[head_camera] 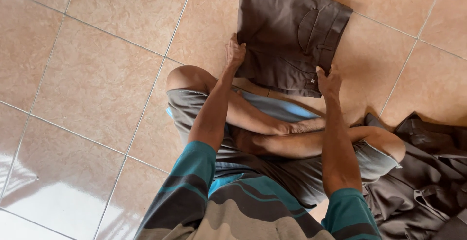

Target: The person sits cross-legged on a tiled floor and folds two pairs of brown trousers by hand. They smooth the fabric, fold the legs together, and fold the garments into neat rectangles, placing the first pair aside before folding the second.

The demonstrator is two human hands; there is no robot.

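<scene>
A seated person holds folded brown trousers flat on the tiled floor.

Nearest the camera are the person's striped teal sleeves and crossed legs in grey shorts (272,167); a heap of dark brown clothing (423,177) lies just beside the right knee. Beyond the legs, the left hand (235,53) closes on the near left edge of the folded brown trousers (292,38), while the right hand (329,82) pinches their near right corner. The trousers lie folded into a rough square on the pinkish floor tiles (97,74), pocket side up.
</scene>
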